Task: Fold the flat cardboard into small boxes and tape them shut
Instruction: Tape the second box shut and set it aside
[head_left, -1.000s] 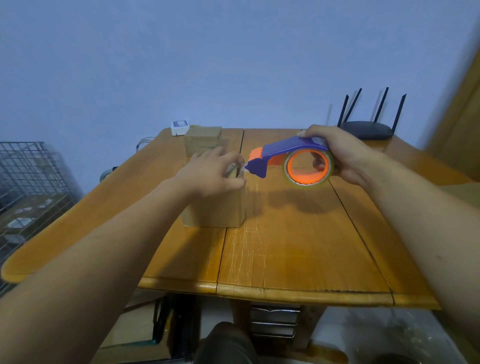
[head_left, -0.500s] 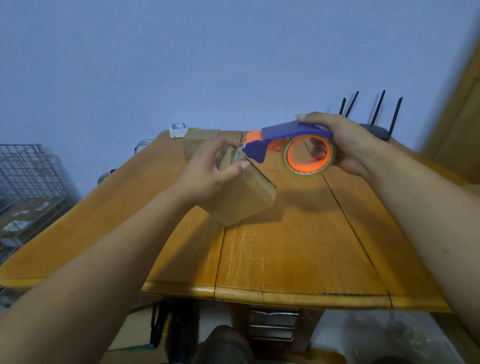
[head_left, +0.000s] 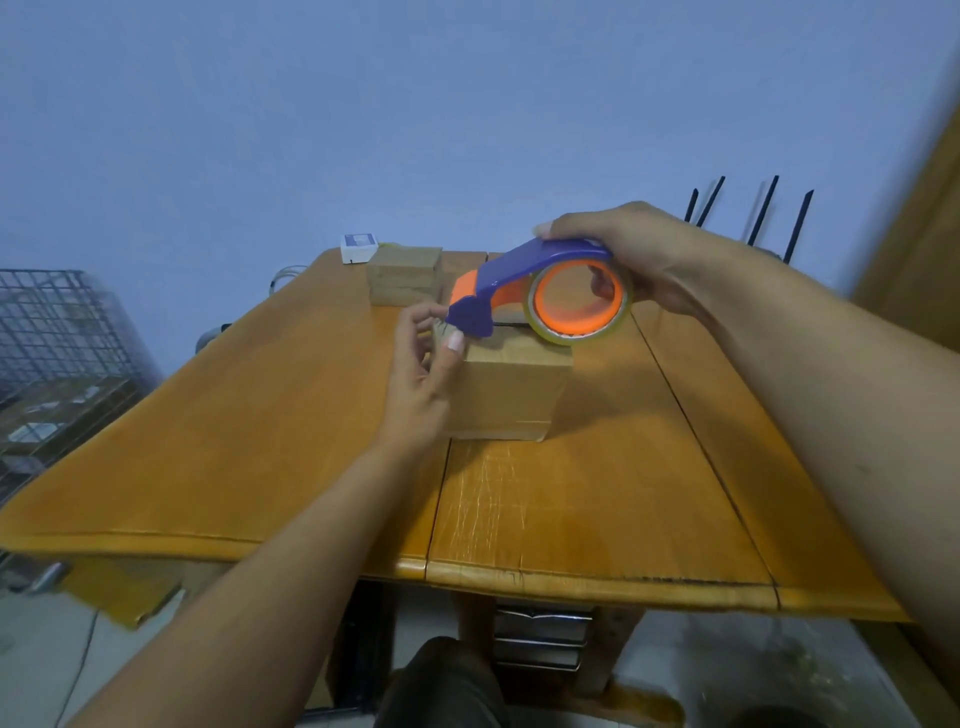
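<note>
The box (head_left: 506, 395) is back flat on the surface (head_left: 571, 519) — our left hand (head_left: 421, 379) grips its corner, our right hand (head_left: 639, 260) grips the dispenser (head_left: 524, 270), nose at the top edge — so taping can start, we judge.

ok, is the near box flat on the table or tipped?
Flat: the near box sits with its whole bottom edge on the table.

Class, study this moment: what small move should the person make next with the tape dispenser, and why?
Probably draw the tape dispenser rightward across the top of the near box while the left hand pins its corner. The right hand grips the dispenser, its nose sits at the box's top left edge beside the left thumb, and a dark seam line shows on top.
</note>
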